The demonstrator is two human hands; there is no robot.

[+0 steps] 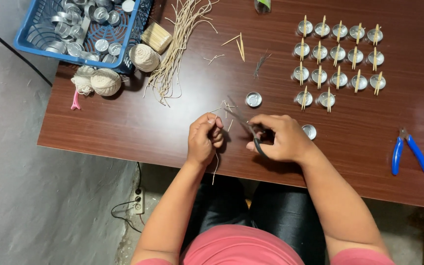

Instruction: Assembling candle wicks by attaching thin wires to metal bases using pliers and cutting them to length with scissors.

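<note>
Both hands busy near the desk's front edge: left hand [204,139] pinching a wick string [216,164], right hand [279,138] gripping scissors [245,126]; blades so near fingertips could nick one.

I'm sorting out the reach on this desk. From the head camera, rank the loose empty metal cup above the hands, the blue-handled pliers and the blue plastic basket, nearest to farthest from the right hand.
1. Loose empty metal cup, just above the right hand.
2. Blue-handled pliers, off to the table's right edge.
3. Blue plastic basket, far top-left corner.
</note>
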